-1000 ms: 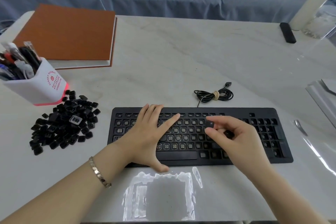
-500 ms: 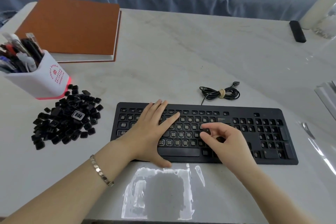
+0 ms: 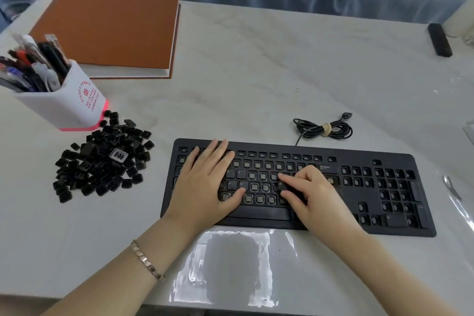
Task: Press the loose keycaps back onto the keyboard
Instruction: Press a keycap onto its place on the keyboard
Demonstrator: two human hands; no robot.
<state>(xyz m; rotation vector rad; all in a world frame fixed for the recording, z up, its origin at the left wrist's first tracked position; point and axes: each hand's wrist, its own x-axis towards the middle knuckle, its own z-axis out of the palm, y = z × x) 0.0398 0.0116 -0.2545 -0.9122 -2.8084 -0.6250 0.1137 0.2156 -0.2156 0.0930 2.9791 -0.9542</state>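
- Keycap K [image 3: 282, 184] sits on its mid-row switch, pinched by my right hand [image 3: 315, 195], index and thumb, to align it before pressing.
- Left hand [image 3: 205, 182] lies flat, fingers straight, bracing the keyboard [image 3: 359, 159] against sliding.
- Loose keycaps [image 3: 102, 161] are piled left on the counter [image 3: 256, 72], within reach.

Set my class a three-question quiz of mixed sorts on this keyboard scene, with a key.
1. True or false: the pile of loose keycaps lies left of the keyboard.
2. Which letter shows on the keycap pinched by the right hand?
3. The left hand: A rests flat on the keyboard; B digs in the pile; C pinches a keycap.
Key: 1 true; 2 K; 3 A.
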